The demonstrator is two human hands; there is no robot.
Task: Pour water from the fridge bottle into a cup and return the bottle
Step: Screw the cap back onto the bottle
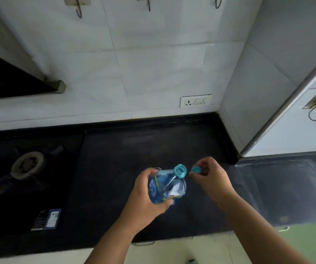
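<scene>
Blue plastic marks the bottle (167,184), gripped round its body by the left hand (145,195) above the dark desk (115,159), mouth open. Just right of that mouth, the right hand (210,178) pinches the cap (196,170) in its fingers (193,174). No cup is plainly visible; I judge the cap should stay pinched and the bottle steady before tipping.

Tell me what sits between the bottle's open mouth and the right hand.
Only the blue cap, pinched in the right hand, just off the bottle mouth; the left hand grips the body. Head view.
</scene>
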